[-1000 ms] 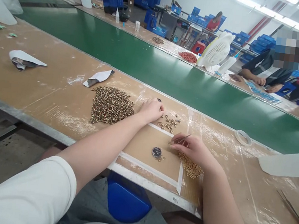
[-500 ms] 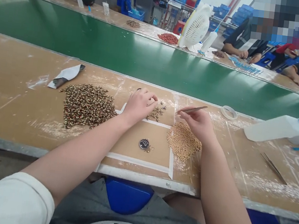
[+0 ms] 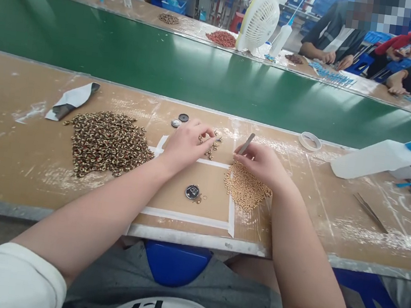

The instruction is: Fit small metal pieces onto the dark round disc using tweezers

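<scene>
My right hand (image 3: 262, 163) grips a pair of metal tweezers (image 3: 246, 144) and hovers over the back edge of a pile of small tan, bead-like pieces (image 3: 248, 187). My left hand (image 3: 186, 144) is bent over a few loose, shiny small parts (image 3: 211, 150), thumb and forefinger brought together. Whatever is between those fingertips is too small to name. Nearer to me, a round black disc with a silver rim (image 3: 192, 192) lies inside a white-taped area, small bits beside it. Behind my left hand lie a dark round cap (image 3: 183, 118) and a silvery disc (image 3: 176, 123).
A large heap of dark and gold parts (image 3: 109, 144) lies left, beside a crumpled bag (image 3: 73, 100). Rightward are a ring (image 3: 310, 141), a white bottle (image 3: 373, 159) and spare tweezers (image 3: 370, 212). Beyond the green belt (image 3: 146, 57) stands a fan (image 3: 259, 18); a co-worker (image 3: 334, 35) sits there.
The tweezers in my right hand have swung from nearly level to steeper. My left hand stays by the loose parts. The whole view has shifted slightly, and the discs behind my left hand now show.
</scene>
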The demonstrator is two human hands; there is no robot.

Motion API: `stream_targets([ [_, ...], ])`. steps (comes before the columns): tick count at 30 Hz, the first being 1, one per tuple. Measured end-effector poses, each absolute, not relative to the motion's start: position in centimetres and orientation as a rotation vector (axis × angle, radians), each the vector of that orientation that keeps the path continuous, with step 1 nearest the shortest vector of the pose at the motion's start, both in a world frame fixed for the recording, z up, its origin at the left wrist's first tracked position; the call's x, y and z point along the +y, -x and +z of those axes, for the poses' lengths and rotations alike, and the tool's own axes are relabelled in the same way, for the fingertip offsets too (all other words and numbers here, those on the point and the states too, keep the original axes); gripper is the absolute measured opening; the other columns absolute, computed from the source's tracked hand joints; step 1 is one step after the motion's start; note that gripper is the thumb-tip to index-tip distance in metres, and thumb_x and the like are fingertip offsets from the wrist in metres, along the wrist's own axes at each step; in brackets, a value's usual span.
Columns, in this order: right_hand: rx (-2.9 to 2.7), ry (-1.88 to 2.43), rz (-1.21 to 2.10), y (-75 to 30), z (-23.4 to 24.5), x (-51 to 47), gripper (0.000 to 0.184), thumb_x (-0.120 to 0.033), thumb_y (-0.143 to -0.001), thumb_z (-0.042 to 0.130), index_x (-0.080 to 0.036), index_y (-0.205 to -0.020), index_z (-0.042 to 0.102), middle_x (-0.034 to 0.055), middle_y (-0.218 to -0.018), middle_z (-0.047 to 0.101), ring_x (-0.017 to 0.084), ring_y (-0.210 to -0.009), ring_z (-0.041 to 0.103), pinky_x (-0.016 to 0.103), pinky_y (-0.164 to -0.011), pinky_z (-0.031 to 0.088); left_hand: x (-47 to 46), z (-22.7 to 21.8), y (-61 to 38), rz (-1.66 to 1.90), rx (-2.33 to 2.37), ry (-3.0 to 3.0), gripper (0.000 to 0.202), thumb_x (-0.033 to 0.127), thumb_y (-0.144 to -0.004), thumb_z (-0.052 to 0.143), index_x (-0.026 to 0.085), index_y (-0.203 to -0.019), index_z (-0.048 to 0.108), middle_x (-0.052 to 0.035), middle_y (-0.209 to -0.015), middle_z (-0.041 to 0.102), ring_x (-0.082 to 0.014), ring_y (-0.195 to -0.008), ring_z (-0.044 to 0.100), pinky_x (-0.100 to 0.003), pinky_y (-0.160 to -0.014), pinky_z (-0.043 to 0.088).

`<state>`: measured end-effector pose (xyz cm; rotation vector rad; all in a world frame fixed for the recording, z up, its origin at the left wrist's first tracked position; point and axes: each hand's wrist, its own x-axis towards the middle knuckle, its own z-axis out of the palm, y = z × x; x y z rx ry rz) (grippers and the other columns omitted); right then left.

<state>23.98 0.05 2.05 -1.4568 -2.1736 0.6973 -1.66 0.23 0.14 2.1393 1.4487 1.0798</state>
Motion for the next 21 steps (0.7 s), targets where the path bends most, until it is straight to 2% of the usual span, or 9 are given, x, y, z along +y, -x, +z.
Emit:
stream_targets([
  [4, -2.136, 1.448, 0.692, -23.7, 2.1, -0.1, 0.008, -0.029, -0.091, 0.071, -0.023, -0.092, 0.076, 0.0021, -0.083, 0.074, 0.017, -0.072, 0.062, 0.035, -0.067, 0.047, 0.0, 0.5, 1.4, 1.056, 1.384, -1.969, 0.014, 0.031, -0.093, 0.067, 0.019, -0.093, 0.075, -0.0046, -0.088, 0.069, -0.0148, -0.077, 0.057, -0.03, -0.073, 0.042],
  [7, -1.959, 1.351, 0.678, -23.1, 2.2, -0.4, 0.012, -0.033, -0.09, 0.074, -0.023, -0.093, 0.077, 0.0022, -0.082, 0.075, 0.016, -0.067, 0.06, 0.034, -0.065, 0.047, -0.3, 0.7, 1.1, 0.991, 1.29, -1.767, 0.023, 0.037, -0.094, 0.067, 0.017, -0.088, 0.075, -0.0042, -0.08, 0.07, -0.0122, -0.067, 0.054, -0.028, -0.067, 0.041],
  [10, -1.78, 1.167, 0.712, -22.3, 2.1, -1.0, 0.016, -0.037, -0.089, 0.076, -0.023, -0.094, 0.079, 0.0036, -0.089, 0.077, 0.017, -0.071, 0.064, 0.034, -0.064, 0.049, -0.6, 0.6, 0.6, 0.9, 1.126, -1.543, 0.033, 0.046, -0.095, 0.065, 0.016, -0.088, 0.076, -0.0079, -0.088, 0.075, -0.0101, -0.061, 0.052, -0.026, -0.061, 0.038],
  [14, -1.698, 1.066, 0.717, -21.4, 1.7, -1.4, 0.015, -0.039, -0.088, 0.079, -0.025, -0.091, 0.081, 0.0028, -0.087, 0.078, 0.016, -0.071, 0.066, 0.034, -0.064, 0.052, -1.1, 0.2, -0.1, 0.842, 0.93, -1.305, 0.034, 0.048, -0.094, 0.066, 0.016, -0.092, 0.077, -0.0114, -0.1, 0.077, -0.0047, -0.05, 0.038, -0.025, -0.05, 0.026],
  [18, -1.674, 1.064, 0.74, -21.0, 1.5, -1.5, 0.014, -0.037, -0.086, 0.08, -0.024, -0.089, 0.081, 0.002, -0.082, 0.078, 0.014, -0.064, 0.064, 0.033, -0.059, 0.052, -1.0, -0.2, -0.3, 0.861, 0.827, -1.134, 0.031, 0.047, -0.09, 0.074, 0.016, -0.087, 0.075, -0.0091, -0.094, 0.075, -0.0019, -0.046, 0.032, -0.024, -0.046, 0.017],
  [21, -1.553, 1.022, 0.862, -20.8, 1.8, -1.6, 0.015, -0.036, -0.084, 0.082, -0.024, -0.092, 0.08, 0.0026, -0.086, 0.079, 0.015, -0.067, 0.069, 0.033, -0.06, 0.058, -0.9, -0.2, -0.1, 0.84, 0.757, -1.027, 0.03, 0.045, -0.088, 0.077, 0.015, -0.087, 0.074, -0.0059, -0.092, 0.072, -0.0001, -0.045, 0.031, -0.022, -0.045, 0.013],
])
